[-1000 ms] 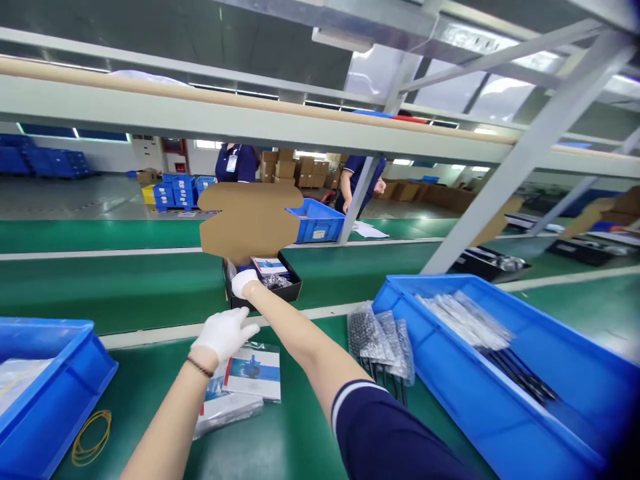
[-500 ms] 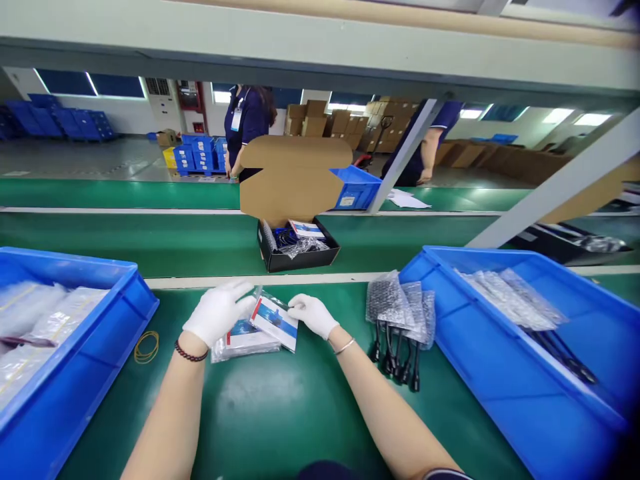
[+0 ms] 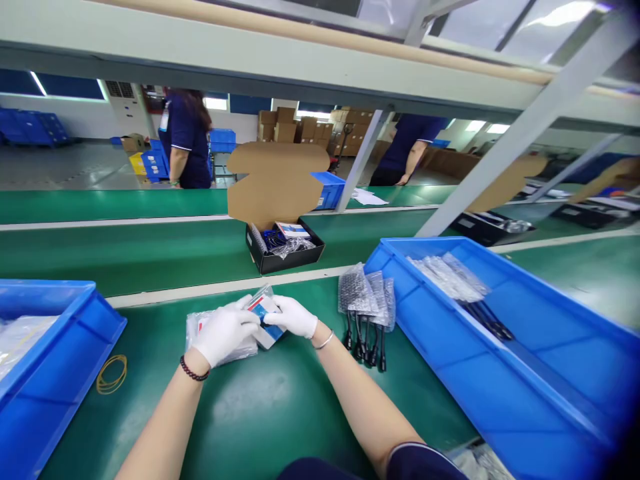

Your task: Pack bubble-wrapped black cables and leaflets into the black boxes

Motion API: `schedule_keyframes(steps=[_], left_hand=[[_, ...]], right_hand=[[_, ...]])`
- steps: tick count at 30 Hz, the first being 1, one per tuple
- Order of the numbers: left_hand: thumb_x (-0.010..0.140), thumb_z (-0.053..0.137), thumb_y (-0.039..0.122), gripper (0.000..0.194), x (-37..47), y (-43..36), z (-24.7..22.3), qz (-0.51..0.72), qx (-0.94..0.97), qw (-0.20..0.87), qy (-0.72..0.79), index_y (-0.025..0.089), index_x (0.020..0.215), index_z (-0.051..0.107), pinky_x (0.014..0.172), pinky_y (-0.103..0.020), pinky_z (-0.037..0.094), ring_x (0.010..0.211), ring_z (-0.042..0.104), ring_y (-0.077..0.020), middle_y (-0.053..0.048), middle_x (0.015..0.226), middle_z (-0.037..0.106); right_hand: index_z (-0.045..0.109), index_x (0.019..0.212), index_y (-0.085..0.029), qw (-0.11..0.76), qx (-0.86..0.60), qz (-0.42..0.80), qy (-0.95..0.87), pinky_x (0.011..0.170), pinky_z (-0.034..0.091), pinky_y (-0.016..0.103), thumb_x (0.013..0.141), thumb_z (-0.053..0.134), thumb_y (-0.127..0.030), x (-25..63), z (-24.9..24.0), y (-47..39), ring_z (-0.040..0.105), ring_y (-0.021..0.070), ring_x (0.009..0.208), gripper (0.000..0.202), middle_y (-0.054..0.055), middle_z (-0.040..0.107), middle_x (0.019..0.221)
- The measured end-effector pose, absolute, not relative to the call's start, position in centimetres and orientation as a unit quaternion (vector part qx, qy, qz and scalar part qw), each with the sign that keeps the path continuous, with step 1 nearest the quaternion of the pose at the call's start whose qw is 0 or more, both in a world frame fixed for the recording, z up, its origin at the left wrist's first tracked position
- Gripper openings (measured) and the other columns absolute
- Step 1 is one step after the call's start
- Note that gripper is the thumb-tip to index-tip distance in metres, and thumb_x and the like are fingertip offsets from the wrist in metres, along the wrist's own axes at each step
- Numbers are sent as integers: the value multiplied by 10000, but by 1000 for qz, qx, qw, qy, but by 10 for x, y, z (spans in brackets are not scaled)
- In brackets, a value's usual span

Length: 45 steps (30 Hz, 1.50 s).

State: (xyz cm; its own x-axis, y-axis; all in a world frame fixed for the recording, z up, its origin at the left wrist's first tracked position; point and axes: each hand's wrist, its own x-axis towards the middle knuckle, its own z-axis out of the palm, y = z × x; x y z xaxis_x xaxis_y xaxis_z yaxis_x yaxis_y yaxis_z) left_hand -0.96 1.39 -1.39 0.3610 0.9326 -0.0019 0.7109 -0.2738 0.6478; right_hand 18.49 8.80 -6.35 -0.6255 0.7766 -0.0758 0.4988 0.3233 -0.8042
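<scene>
In white gloves, my left hand point(image 3: 227, 331) and my right hand point(image 3: 291, 316) meet over one bagged booklet point(image 3: 271, 335) with a blue, white and red cover. The right thumb and fingers pinch its right side; the left fingers close on its left edge. Beneath my left hand lies a pile of more bagged booklets point(image 3: 246, 349), mostly covered by the glove. Beyond them stands an open black box point(image 3: 293, 261) with a raised brown cardboard lid point(image 3: 279, 187). Inside it show blue and dark cables, clear wrapping and a booklet.
Several bubble-wrapped black cables point(image 3: 365, 307) lie right of my hands, beside a blue bin point(image 3: 425, 320) of similar cables. Left are yellow rubber bands point(image 3: 111, 375) and another blue bin point(image 3: 65, 373) of bagged items. Two people stand beyond the bench; a slanted metal post point(image 3: 363, 160) rises behind.
My view has swung to the right. My left hand has closed in on the booklet, and my right hand has shifted farther over its face. Both people in the background have changed posture.
</scene>
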Motion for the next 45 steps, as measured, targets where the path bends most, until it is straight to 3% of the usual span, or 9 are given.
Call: schedule_keyframes(steps=[5, 10, 16, 21, 26, 30, 35, 40, 45], left_hand=[[810, 483, 332, 303, 1, 15, -15, 288, 710, 418, 488, 216, 927, 738, 934, -315, 475, 959, 647, -229, -30, 1011, 720], [801, 476, 358, 326, -22, 11, 10, 340, 641, 370, 580, 246, 967, 734, 981, -333, 454, 1056, 611, -232, 0, 1107, 692], [805, 480, 395, 348, -25, 10, 18, 350, 615, 390, 589, 254, 1007, 726, 973, -341, 461, 1083, 597, -240, 4, 1137, 679], [820, 480, 406, 359, -21, 8, 16, 361, 616, 385, 585, 243, 1033, 719, 949, -336, 470, 1071, 603, -245, -6, 1134, 681], [826, 491, 410, 363, -29, 8, 14, 368, 624, 368, 583, 240, 1058, 713, 965, -336, 451, 1072, 606, -246, -6, 1142, 678], [836, 513, 482, 404, -30, 13, 6, 368, 619, 377, 582, 246, 1115, 687, 949, -350, 450, 1092, 593, -262, -12, 1171, 665], [831, 525, 546, 462, -3, 19, -13, 401, 555, 516, 515, 188, 1060, 706, 937, -341, 461, 1074, 603, -268, -52, 1127, 683], [789, 538, 625, 554, 21, 29, -33, 490, 367, 700, 367, 157, 1037, 700, 866, -366, 510, 970, 642, -247, -88, 994, 707], [674, 749, 398, 392, -1, 35, -31, 590, 312, 654, 357, 123, 951, 712, 901, -340, 486, 994, 623, -240, -86, 1046, 699]], right_hand=[[664, 1037, -209, 168, -430, 264, -847, 865, 446, 338, 822, 577, -504, 236, -35, 92, 584, 209, 940, 375, 40, 663, 1024], [581, 1266, -196, -3, -636, -5, -771, 1048, 304, 511, 671, 701, -255, 342, -37, 109, 335, 354, 1317, 610, 146, 478, 1378], [658, 1170, -213, 13, -679, -30, -733, 1063, 350, 383, 901, 375, -224, 384, -57, 106, 436, 230, 1288, 390, 71, 516, 1376], [594, 1266, -233, 10, -642, -5, -766, 1066, 338, 410, 723, 594, -230, 378, -59, 110, 355, 280, 1344, 543, 72, 437, 1443], [693, 1051, -208, 68, -673, -7, -736, 941, 426, 348, 833, 487, -212, 376, -57, 117, 559, 244, 1133, 300, 95, 619, 1230], [674, 1006, -194, 117, -695, -45, -708, 873, 443, 363, 936, 338, -266, 359, -46, 113, 608, 247, 989, 350, 112, 668, 1066], [675, 973, -185, 343, -554, -71, -755, 948, 422, 361, 956, 365, -336, 290, -19, 95, 576, 232, 1037, 346, 111, 669, 1048], [689, 958, -226, 432, -364, 46, -824, 832, 478, 374, 910, 489, -345, 198, 0, 73, 608, 218, 893, 238, 74, 693, 919], [664, 958, -205, 442, -379, 263, -770, 738, 502, 312, 771, 662, -350, 153, 7, 75, 610, 168, 715, 237, 23, 672, 784]])
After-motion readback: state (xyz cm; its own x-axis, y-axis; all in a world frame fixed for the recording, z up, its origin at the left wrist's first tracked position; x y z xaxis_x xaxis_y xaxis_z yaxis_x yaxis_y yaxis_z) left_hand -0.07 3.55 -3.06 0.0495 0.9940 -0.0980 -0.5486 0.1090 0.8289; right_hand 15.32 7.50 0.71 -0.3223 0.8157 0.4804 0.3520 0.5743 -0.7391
